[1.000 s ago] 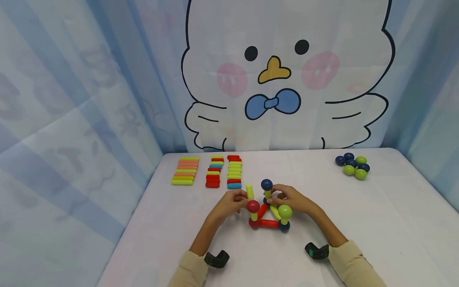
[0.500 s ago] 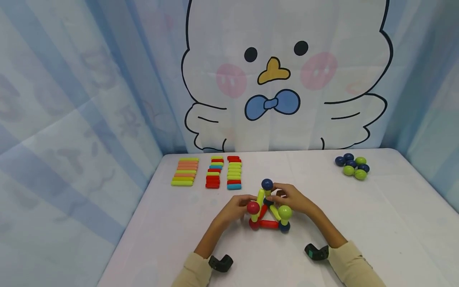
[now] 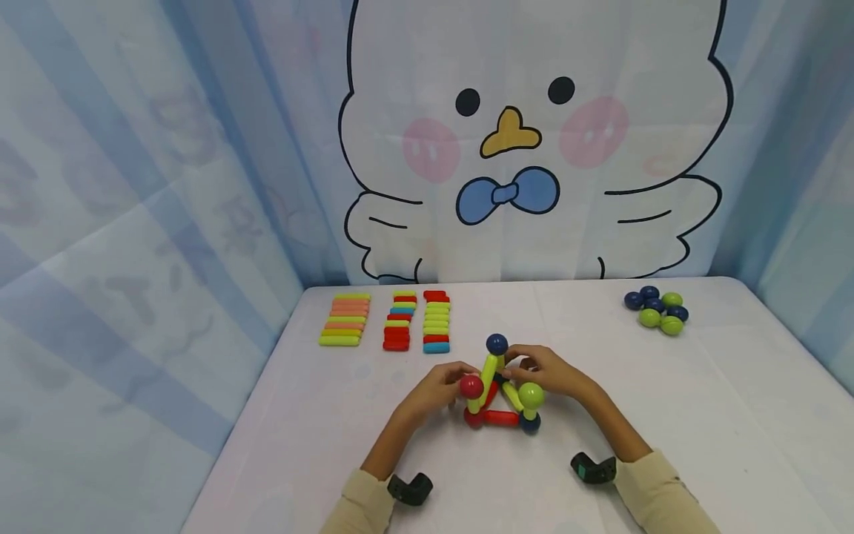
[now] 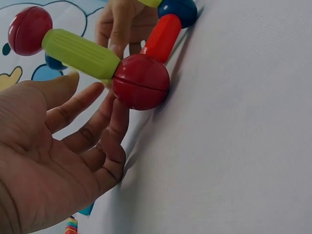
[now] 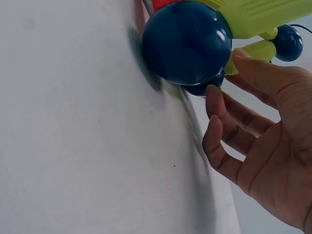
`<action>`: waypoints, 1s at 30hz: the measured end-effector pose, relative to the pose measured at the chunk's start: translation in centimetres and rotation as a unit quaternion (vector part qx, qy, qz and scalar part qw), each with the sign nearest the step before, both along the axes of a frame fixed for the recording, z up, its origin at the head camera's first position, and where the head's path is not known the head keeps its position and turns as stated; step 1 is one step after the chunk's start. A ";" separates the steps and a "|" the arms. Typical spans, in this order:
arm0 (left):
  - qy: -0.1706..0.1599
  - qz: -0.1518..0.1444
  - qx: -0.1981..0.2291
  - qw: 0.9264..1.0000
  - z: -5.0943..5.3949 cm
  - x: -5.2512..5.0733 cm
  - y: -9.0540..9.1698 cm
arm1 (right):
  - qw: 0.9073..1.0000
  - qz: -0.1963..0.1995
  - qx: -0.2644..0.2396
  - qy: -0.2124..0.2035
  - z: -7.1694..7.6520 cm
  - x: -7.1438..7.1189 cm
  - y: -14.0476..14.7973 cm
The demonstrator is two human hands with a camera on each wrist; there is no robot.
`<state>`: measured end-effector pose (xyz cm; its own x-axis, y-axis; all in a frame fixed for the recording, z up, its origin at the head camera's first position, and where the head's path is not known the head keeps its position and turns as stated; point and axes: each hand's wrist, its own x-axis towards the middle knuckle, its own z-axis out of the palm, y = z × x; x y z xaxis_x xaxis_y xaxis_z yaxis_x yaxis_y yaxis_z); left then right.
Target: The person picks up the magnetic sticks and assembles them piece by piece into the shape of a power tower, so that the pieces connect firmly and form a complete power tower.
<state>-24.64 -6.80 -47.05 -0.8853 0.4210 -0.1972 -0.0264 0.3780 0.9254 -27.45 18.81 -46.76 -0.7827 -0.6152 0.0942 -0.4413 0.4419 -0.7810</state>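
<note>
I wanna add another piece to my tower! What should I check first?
1. Red ball, green ball and blue ball up high: ok.
2. Right hand at the back post: ok.
3. Left hand gripping the slanted green stick: cannot tell, fingertips partly hidden.
4. Slanted green stick joined at both ends: cannot tell.
5. One of your hands free: not ok, both are at the tower.
6. Spare sticks and spare balls laid out: ok.

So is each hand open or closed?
Left hand: can't tell if it's holding anything.
Right hand: closed, holding the stick under the upper blue ball.
</note>
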 end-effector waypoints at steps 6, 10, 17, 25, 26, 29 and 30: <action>-0.006 0.030 -0.035 0.999 -0.3 -0.4 -1.5 | 1.000 0.007 0.024 -0.014 -0.4 0.3 1.0; 0.008 0.074 -0.068 0.995 -0.4 -1.3 -3.5 | 0.999 0.015 0.028 -0.018 -0.5 0.8 1.9; 0.072 0.197 -0.147 0.967 0.0 -2.3 -8.0 | 0.993 0.073 0.036 -0.081 0.0 1.9 4.0; 0.121 0.317 -0.255 0.906 0.5 -3.0 -12.0 | 0.987 0.066 0.075 -0.125 0.3 3.6 3.7; 0.122 0.321 -0.268 0.900 0.4 -3.1 -12.4 | 0.989 0.061 0.068 -0.120 0.2 3.8 3.4; 0.126 0.314 -0.292 0.895 0.2 -3.5 -13.4 | 0.994 0.037 0.041 -0.094 -0.2 4.5 2.6; 0.132 0.308 -0.299 0.893 0.2 -3.6 -13.7 | 0.996 0.027 0.038 -0.080 -0.4 4.7 2.3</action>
<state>-28.24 -20.51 -46.84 -0.9619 -0.2723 0.0260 -0.2102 0.7966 0.5668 -22.78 21.12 -47.18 -0.7502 -0.6567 -0.0772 -0.3384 0.4817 -0.8084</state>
